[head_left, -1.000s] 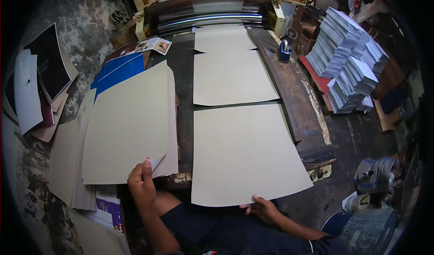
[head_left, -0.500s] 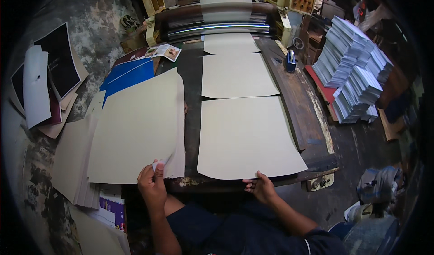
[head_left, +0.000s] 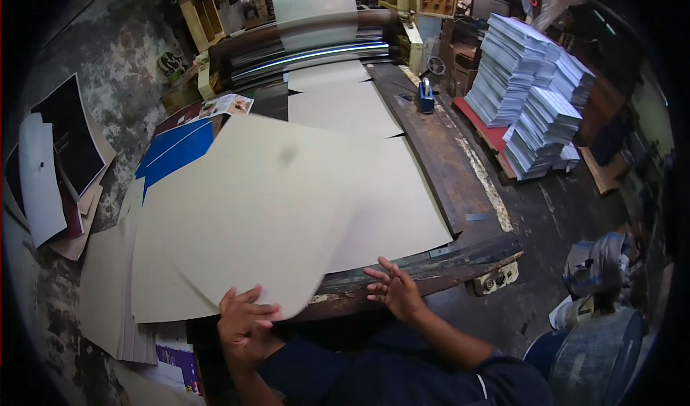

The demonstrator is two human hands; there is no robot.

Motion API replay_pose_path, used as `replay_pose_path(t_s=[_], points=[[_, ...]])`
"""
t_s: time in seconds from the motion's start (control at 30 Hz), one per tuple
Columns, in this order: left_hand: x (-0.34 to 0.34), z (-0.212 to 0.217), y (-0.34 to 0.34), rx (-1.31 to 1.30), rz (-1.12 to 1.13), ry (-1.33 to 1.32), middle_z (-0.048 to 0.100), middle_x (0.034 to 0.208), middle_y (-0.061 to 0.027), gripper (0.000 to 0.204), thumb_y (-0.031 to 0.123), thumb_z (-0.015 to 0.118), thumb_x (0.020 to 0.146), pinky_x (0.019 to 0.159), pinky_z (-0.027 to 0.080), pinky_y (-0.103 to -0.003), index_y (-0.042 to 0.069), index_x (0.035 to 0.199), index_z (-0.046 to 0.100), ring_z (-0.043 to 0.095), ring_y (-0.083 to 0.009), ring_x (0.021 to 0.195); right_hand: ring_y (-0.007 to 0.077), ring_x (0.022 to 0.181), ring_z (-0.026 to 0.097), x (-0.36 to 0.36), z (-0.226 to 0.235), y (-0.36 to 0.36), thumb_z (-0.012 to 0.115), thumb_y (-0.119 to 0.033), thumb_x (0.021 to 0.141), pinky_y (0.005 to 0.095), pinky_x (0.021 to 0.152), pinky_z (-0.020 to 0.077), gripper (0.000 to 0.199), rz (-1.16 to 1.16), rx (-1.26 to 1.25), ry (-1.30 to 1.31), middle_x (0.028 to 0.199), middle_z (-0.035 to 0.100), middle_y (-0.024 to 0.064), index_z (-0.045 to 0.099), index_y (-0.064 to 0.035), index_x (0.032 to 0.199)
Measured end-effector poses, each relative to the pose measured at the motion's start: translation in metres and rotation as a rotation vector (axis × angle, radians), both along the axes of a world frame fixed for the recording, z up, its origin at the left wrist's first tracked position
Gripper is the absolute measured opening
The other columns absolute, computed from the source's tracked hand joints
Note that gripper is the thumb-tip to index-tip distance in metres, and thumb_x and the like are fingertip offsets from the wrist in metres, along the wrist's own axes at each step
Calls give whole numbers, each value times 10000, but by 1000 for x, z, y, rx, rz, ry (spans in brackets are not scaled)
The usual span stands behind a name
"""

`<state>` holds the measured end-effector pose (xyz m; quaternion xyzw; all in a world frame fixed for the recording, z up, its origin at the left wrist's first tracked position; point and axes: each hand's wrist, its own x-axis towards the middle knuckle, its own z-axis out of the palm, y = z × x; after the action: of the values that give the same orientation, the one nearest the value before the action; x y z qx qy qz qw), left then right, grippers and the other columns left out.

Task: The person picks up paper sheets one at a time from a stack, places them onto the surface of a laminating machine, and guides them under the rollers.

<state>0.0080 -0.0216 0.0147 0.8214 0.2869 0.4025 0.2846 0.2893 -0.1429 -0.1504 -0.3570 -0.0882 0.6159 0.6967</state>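
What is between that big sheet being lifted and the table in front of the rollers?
A flat cream sheet already lies on the dark table there, partly under the lifted sheet that the left hand grips. The right hand hovers open at the near edge.

The left hand (head_left: pixel 244 323) grips the near edge of a large beige sheet (head_left: pixel 266 204), which is lifted and tilted, blurred across its middle. It overlaps another beige sheet (head_left: pixel 402 212) lying flat on the dark surface (head_left: pixel 445 154). The right hand (head_left: pixel 394 291) rests open-fingered at the surface's near edge, just beside that flat sheet. Further sheets (head_left: pixel 345 107) lie in a row toward the roller machine (head_left: pixel 309 46). A stack of beige sheets (head_left: pixel 108 291) sits to the left, with blue sheets (head_left: pixel 172 151) behind it. Tall piles of printed paper (head_left: pixel 532 89) stand on the right.
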Motion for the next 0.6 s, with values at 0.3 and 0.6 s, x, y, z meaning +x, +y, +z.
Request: replay_pose_path(t_s=[0.3, 0.6], points=[[4, 14, -9, 115, -222, 332, 681, 1199, -41, 427, 584, 718, 728, 1147, -25, -617, 205, 914, 783, 393, -381, 1378, 211, 950, 602, 2, 23, -23, 658, -264, 859, 344, 809, 485, 500, 8, -71, -72, 1113, 587, 121, 486, -3, 1248], [-31, -7, 37, 71, 111, 254, 626, 1284, -119, 637, 451, 834, 644, 1088, 327, -527, 68, 1131, 687, 471, -375, 1316, 196, 705, 611, -11, -26, -69, 553, -306, 945, 293, 616, 444, 325, 150, -199, -86, 837, 632, 110, 567, 2, 1049]])
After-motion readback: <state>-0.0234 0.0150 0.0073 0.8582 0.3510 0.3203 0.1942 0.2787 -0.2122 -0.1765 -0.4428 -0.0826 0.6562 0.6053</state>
